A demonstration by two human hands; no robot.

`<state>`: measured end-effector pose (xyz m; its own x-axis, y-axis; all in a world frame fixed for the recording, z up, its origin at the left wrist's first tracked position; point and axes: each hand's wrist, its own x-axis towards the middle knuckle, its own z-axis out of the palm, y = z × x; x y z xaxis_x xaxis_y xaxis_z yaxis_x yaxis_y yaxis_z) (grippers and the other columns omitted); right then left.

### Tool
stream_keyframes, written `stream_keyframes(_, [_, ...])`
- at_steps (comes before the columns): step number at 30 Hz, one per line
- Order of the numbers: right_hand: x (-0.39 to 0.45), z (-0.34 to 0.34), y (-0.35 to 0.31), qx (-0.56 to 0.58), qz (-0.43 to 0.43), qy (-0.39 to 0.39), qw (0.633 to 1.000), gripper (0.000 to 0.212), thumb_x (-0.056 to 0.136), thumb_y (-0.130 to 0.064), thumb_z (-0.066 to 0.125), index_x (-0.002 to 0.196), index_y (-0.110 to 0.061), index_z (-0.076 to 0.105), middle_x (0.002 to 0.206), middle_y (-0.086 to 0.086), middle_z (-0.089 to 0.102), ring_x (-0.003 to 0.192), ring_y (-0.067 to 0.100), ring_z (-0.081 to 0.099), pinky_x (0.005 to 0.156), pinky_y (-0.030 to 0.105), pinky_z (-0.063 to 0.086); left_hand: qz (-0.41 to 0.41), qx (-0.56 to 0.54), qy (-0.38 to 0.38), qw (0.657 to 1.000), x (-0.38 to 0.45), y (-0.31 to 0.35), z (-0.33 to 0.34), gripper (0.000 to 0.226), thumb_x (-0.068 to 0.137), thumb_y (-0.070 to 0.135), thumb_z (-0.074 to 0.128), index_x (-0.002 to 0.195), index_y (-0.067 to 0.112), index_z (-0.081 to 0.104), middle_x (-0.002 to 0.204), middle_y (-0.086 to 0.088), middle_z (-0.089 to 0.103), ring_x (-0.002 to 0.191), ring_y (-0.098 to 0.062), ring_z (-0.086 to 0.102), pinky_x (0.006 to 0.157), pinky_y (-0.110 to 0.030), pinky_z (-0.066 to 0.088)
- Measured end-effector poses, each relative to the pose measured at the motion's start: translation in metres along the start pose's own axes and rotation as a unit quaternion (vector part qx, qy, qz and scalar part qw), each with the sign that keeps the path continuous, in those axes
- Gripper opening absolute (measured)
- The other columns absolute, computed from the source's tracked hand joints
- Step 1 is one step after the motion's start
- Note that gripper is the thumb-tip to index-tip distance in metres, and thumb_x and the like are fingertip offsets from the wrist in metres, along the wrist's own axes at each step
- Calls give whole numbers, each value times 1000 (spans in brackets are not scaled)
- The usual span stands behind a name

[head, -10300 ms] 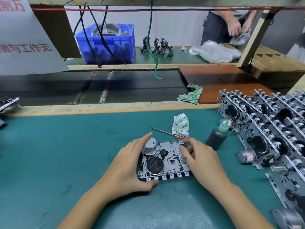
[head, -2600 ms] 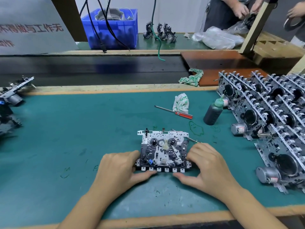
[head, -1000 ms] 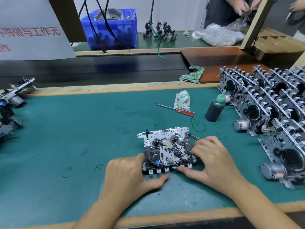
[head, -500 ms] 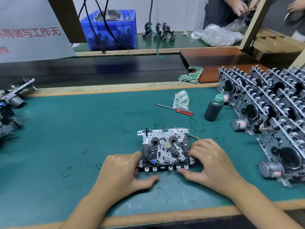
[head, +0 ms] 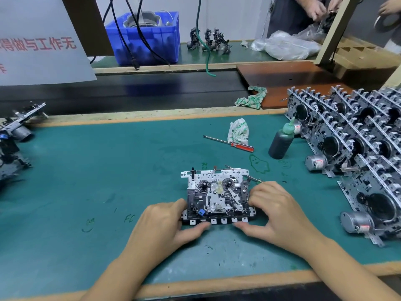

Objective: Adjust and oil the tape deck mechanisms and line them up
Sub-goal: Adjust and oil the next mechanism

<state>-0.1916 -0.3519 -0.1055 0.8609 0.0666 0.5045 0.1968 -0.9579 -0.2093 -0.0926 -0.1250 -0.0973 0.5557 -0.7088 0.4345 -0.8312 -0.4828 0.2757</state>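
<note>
Near edge of mat [head: 65, 246] at 6 o'clock, bare green either side of both forearms. Just beyond, deck [head: 217, 197] flat on mat, reels up, key row toward the wearer. Left hand [head: 165, 227] gripping deck's left end: thumb [head: 193, 230] along the key row, fingers curled against the side. Right hand [head: 280, 216] gripping right end: thumb against the key row, fingers curled over the top right corner, a thin metal tip poking out past them. Open mat at 9 and 10 o'clock, out to decks at the left edge [head: 15, 140]. At 1 o'clock, screwdriver [head: 230, 144], rag [head: 238, 131], bottle [head: 281, 142]. At 3 o'clock, rows of standing decks [head: 355, 148], well apart from right hand. At 12, wooden strip, then dark belt [head: 152, 92].
</note>
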Motion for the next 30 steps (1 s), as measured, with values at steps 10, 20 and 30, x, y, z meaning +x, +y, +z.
stream_keyframes(10, [-1,2,-2,0,26,5,1000,51,71,-57,60,58,-9,56,63,0,55,65,21,52,70,29,39,-89,2,37,995,4,16,5,54,58,67,61,53,22,32,33,-3,38,30,-25,40,34,-23,33])
stream_keyframes(20, [1,2,-4,-36,30,31,998,52,70,-64,56,59,-13,54,63,-5,52,64,13,45,72,22,31,-64,-10,6,998,5,6,1,67,52,84,48,49,18,35,33,3,40,31,-20,43,34,-22,36])
stream_keyframes(30, [3,0,-3,-70,13,4,997,51,73,-60,54,60,-11,56,62,-4,54,62,16,50,64,26,43,-76,21,31,996,4,10,6,67,61,78,45,45,14,42,32,-2,41,29,-21,44,32,-21,33])
